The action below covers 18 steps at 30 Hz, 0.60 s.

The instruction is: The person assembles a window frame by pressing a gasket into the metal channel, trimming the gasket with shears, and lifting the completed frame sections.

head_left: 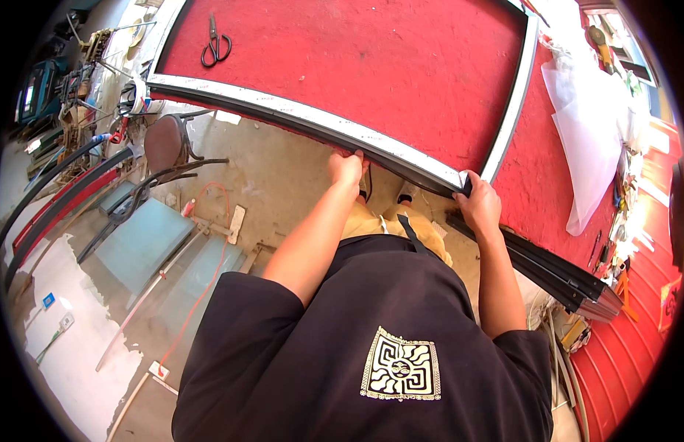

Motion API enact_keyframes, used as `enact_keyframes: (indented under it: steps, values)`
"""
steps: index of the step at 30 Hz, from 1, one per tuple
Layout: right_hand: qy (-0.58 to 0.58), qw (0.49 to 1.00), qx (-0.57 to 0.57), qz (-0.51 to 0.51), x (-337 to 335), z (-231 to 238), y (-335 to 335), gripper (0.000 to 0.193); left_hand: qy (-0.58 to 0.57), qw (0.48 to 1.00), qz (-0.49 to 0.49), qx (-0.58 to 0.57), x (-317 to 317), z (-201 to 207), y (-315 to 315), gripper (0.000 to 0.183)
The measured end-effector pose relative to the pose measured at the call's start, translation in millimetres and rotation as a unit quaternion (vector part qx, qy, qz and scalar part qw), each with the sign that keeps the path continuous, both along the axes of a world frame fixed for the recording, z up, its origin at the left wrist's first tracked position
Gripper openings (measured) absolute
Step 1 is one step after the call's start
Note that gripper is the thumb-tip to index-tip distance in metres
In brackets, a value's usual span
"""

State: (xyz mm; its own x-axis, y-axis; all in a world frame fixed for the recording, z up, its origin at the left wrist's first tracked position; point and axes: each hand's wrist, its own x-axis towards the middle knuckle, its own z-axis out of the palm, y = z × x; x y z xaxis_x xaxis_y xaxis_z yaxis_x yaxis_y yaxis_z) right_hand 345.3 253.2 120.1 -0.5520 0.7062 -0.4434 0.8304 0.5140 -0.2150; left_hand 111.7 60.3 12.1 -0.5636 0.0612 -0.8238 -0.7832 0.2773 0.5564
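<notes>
A large rectangular window frame [283, 108], dark-sided with a pale printed film on its upper faces, lies on a red-covered workbench [349, 51]. My left hand [346, 171] is closed on the frame's near rail, around its middle; most of the fingertips are hidden. At the near right corner, my right hand [480, 205] grips the frame, its thumb and fingers around the corner by a small black part. Inside the frame, toward the far left, rests a pair of black-handled scissors [215, 46].
Dark metal profiles [555, 269] jut from the bench's near right side. A sheet of translucent plastic [585, 125] drapes over the right part. Left of me stand a round-seated chair [167, 141], glass panes [145, 239] and a red cord [197, 295] on the floor.
</notes>
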Motion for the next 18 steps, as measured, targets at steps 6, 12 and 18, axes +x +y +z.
enact_keyframes:
  steps: [6, 12, 18]
  values:
    - [0.004, 1.000, 0.004, 0.007, -2, 2, 1, 0.059, 0.007, 0.999, -0.021, 0.024, 20, -9, -2, 0.022]
    - [-0.004, 1.000, 0.003, 0.008, 0, 0, 1, 0.058, 0.032, 0.998, -0.040, 0.023, 18, -17, -3, 0.027]
    - [0.004, 1.000, -0.004, 0.016, -1, 0, 2, 0.057, -0.009, 0.998, -0.039, 0.055, 23, -10, -5, 0.034]
